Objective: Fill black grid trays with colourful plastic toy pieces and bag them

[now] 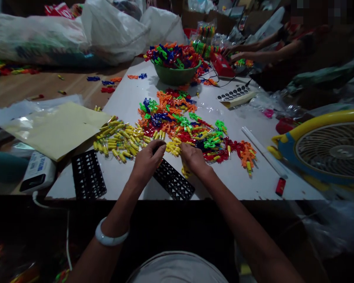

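Note:
My left hand is closed, with a few small clear tubes with yellow ends sticking up above its fingers. My right hand is pinched at a yellow plastic piece between the two hands; its exact shape is unclear. More yellow plastic shows below the right hand. Under the left fingers a black tray with rows of holes lies slanted on the white tabletop. A heap of yellow-ended tubes lies left of the hands. Beyond them spreads a pile of coloured plastic pieces.
A second black tray and a white power bank with cable are at left. A green bowl heaped with pieces stands behind. At right are a fan, a white rod and a red cylinder. Another person's arms reach in.

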Demonstrator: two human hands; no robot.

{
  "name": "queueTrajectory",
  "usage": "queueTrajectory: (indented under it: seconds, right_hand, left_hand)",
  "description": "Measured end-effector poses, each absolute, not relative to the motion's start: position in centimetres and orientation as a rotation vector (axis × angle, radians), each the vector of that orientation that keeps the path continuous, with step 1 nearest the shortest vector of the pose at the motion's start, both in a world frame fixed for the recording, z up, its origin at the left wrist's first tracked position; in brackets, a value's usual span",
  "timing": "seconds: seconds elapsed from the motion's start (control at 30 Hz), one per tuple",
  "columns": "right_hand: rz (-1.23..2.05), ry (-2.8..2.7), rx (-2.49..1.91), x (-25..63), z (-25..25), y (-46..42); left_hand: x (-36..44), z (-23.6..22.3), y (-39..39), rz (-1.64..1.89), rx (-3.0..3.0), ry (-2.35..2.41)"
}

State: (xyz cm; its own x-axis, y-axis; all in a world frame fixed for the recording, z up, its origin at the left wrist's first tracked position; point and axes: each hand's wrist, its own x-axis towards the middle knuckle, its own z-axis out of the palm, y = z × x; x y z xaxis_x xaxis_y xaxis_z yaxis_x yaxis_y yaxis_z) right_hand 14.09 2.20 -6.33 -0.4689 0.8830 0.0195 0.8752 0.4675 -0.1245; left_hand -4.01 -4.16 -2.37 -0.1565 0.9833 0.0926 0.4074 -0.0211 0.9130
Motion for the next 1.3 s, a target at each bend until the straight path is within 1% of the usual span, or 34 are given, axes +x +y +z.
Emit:
queueTrajectory:
  seconds: [0.1, 0.13, 0.27, 0.33, 0.4, 0.5, 0.6, 0.7, 0.83, 0.9, 1.03, 1.1, 1.17, 1.23, 1.3]
  right_hand:
    - [0.394, -2.313, -1.469, 14.2, -6.9, 2.1]
    - [0.538, -2.19, -1.456, 14.1, -7.1, 2.0]
    - [1.341, -1.756, -1.341, 12.5, -8.5, 0.9]
    - [1.505, -1.655, -1.246, 11.5, -9.3, 0.3]
    - [1.443, -1.631, -1.256, 10.6, -9.7, -0.2]
    - [1.195, -1.674, -1.355, 9.6, -9.7, -0.7]
    - [1.016, -1.752, -1.317, 8.7, -9.4, -1.0]
    - [1.014, -1.777, -1.276, 8.6, -9.4, -0.8]
    - [1.187, -1.788, -1.346, 9.7, -9.6, 0.3]
    - [1.198, -1.795, -1.344, 10.2, -9.6, 0.5]
    - [0.974, -2.004, -1.342, 9.3, -9.3, -0.1]
    - [0.85, -2.119, -1.424, 8.1, -9.0, -0.7]
    - [0.799, -2.178, -1.505, 7.2, -8.7, -1.2]
    - [0.801, -2.222, -1.449, 7.7, -8.2, -1.2]
    - [0.761, -2.269, -1.298, 9.8, -7.7, -0.9]
  left_hand:
    - [-3.9, -2.3, -4.2, 1.176, 1.43, 1.608]
    - [-3.9, -2.2, -4.2, 1.179, 1.42, 1.603]
    - [-3.8, -1.9, -4.4, 1.181, 1.395, 1.6]
    - [-3.7, -1.8, -4.4, 1.177, 1.383, 1.599]
    - [-3.7, -1.7, -4.4, 1.176, 1.382, 1.595]
    - [-3.7, -1.8, -4.4, 1.177, 1.39, 1.58]
    - [-3.7, -1.9, -4.4, 1.177, 1.374, 1.592]
    - [-3.7, -1.8, -4.4, 1.175, 1.373, 1.609]
    - [-3.7, -1.6, -4.4, 1.172, 1.374, 1.604]
    - [-3.6, -1.6, -4.4, 1.164, 1.37, 1.624]
    - [-3.7, -1.7, -4.4, 1.125, 1.432, 1.669]
    - [-3.6, -1.7, -4.2, 1.076, 1.513, 1.705]
    - [-3.4, -1.6, -4.1, 1.026, 1.573, 1.766]
    - [-3.1, -1.4, -4.0, 0.994, 1.573, 1.835]
    - [-2.8, -1.3, -3.9, 0.985, 1.548, 1.879]
